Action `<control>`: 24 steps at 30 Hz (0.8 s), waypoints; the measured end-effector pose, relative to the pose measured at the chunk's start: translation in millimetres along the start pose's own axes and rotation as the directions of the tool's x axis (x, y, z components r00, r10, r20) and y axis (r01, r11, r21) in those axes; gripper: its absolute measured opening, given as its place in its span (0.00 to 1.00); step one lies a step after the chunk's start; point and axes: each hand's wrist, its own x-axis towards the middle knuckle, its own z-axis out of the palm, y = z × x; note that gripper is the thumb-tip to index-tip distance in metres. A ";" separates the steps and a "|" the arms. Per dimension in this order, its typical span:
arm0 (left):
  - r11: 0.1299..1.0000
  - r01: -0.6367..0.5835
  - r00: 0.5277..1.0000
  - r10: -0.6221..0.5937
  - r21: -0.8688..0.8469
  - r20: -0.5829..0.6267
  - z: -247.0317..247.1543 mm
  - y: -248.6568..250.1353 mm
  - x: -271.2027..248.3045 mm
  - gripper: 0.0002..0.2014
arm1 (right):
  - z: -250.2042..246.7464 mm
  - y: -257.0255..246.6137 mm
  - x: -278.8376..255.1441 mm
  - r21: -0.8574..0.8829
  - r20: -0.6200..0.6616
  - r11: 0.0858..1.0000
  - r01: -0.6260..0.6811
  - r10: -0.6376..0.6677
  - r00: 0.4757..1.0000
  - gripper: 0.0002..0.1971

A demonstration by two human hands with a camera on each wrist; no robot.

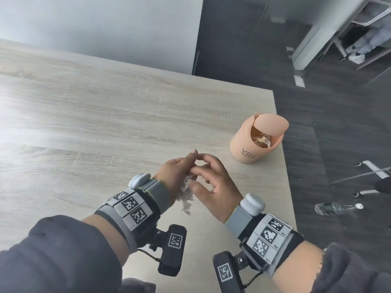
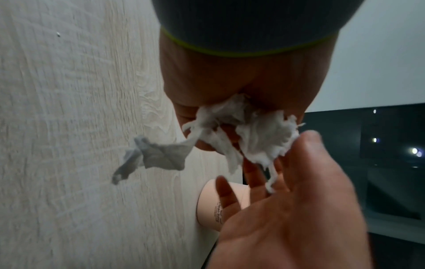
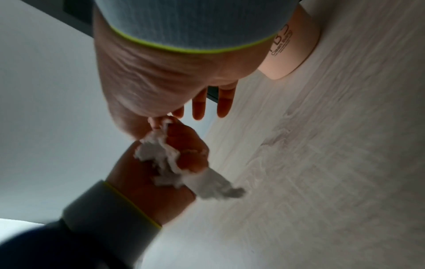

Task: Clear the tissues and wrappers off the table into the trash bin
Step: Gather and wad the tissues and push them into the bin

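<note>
While both hands meet over the table, one of them holds a torn white tissue.

Big and pale, the wooden table fills most of the head view, with dark floor past its right edge. Near that right edge stands the small peach trash bin, upright, its swing lid tipped so scraps show inside. Close to the bin, toward the near edge, the left hand has its fingers curled around the crumpled tissue, and a ragged strip hangs down from it toward the table. Just beside it, the right hand is spread, fingers relaxed, and its thumb touches the tissue's fluffy edge. Both wrists wear gray bands.
</note>
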 end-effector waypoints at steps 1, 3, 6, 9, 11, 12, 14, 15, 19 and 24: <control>1.000 0.000 1.000 0.000 -0.029 -0.009 -1.1 0.7 2.5 0.24 | -1.4 -0.9 -5.4 0.029 0.039 1.000 -0.002 0.001 0.999 0.23; 0.996 0.020 0.999 -0.023 -0.090 -0.042 -4.2 2.2 8.5 0.25 | -0.4 -1.3 -15.9 0.021 0.117 0.999 -0.026 0.023 0.993 0.39; 0.969 0.078 0.994 -0.094 -0.233 -0.058 -7.6 3.0 12.6 0.30 | 3.5 0.5 -23.5 -0.084 0.165 0.995 -0.050 0.064 0.984 0.42; 0.935 0.100 0.992 -0.122 -0.340 -0.044 -8.8 1.2 14.0 0.25 | 4.4 -0.6 -21.0 -0.116 0.122 0.989 -0.086 0.100 0.987 0.27; 0.917 0.128 0.988 -0.149 -0.377 -0.028 -5.7 -0.2 13.8 0.24 | 5.0 -4.4 -16.4 -0.079 0.044 0.996 -0.044 0.048 0.998 0.13; 0.920 0.137 0.987 -0.156 -0.368 -0.024 -3.0 -1.6 13.8 0.24 | 4.1 -6.6 -14.1 -0.055 -0.001 0.998 -0.013 0.013 1.000 0.07; 0.932 0.155 0.986 -0.168 -0.328 -0.014 3.1 -2.1 11.8 0.22 | 1.2 -8.2 -8.2 -0.057 -0.086 0.998 0.033 -0.038 0.996 0.06; 0.938 0.165 0.984 -0.176 -0.305 -0.008 5.5 -1.7 10.4 0.21 | -0.3 -8.0 -5.3 -0.069 -0.108 0.997 0.041 -0.049 0.993 0.06; 0.960 0.187 0.982 -0.178 -0.207 0.063 16.7 0.1 4.6 0.20 | -7.0 1.1 2.1 -0.132 -0.179 0.989 0.064 -0.088 0.980 0.04; 0.952 0.224 0.968 -0.193 -0.207 0.159 32.8 -0.9 0.7 0.27 | -13.6 4.3 7.1 -0.254 -0.295 0.965 0.066 -0.142 0.945 0.04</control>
